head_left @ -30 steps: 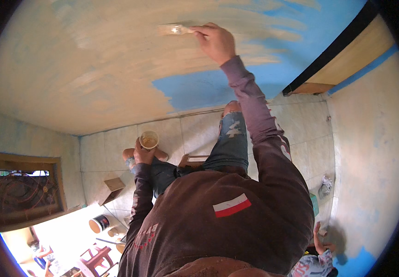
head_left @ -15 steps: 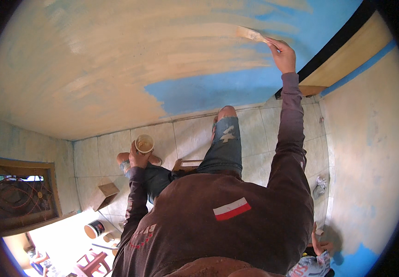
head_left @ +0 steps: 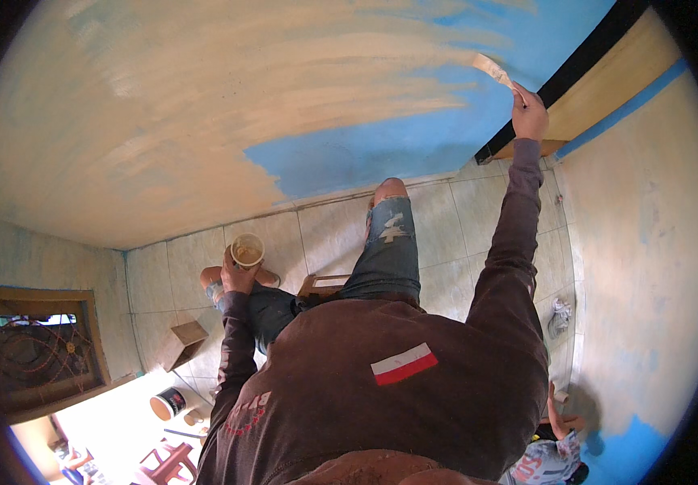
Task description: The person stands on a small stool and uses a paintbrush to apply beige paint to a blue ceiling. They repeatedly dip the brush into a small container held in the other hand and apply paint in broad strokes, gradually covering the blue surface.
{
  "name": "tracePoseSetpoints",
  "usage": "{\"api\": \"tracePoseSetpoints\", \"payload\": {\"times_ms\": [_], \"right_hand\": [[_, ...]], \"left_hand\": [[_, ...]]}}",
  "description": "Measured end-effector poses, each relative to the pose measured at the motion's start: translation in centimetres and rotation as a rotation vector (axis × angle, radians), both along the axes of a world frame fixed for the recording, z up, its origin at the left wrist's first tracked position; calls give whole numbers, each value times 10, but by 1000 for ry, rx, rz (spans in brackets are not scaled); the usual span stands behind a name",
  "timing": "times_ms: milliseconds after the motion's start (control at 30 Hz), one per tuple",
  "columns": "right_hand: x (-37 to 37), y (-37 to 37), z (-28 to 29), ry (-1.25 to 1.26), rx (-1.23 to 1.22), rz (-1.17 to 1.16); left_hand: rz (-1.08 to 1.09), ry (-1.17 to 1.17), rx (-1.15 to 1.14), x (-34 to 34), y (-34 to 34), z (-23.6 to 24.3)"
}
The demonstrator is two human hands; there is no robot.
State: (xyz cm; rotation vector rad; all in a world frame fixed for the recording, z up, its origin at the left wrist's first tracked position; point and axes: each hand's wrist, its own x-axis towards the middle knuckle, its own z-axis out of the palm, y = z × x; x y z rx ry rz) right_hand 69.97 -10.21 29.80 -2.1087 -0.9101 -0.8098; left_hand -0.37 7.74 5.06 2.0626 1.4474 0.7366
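My right hand (head_left: 530, 117) grips a flat paintbrush (head_left: 493, 69) by its handle, arm stretched forward. The brush's pale bristles point up and left at the wall (head_left: 203, 97), over an area where beige streaks meet blue paint. Down by my left knee, my left hand (head_left: 240, 275) is wrapped around a small white tub (head_left: 247, 250). Beige paint shows inside the tub, and its mouth faces up. A solid blue patch (head_left: 349, 158) covers the lower wall ahead of my knees.
A wooden stool (head_left: 322, 284) is partly visible beneath me. On the left lie a box (head_left: 181, 343) and a paint bucket (head_left: 168, 403), with a red plastic chair (head_left: 164, 465) behind. A black-edged door frame (head_left: 591, 61) borders the wall. At lower right another person (head_left: 555, 453) crouches.
My right hand has moved right with the brush, toward the black-edged frame. The left hand still holds the tub in nearly the same place.
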Motion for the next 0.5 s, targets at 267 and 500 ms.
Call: {"api": "tracePoseSetpoints", "payload": {"times_ms": [267,500], "right_hand": [[-71,26,9,180,169,435],[-83,72,7,196,84,526]], "left_hand": [[2,-25,81,-6,2,-14],[-8,-18,11,-4,4,-10]]}}
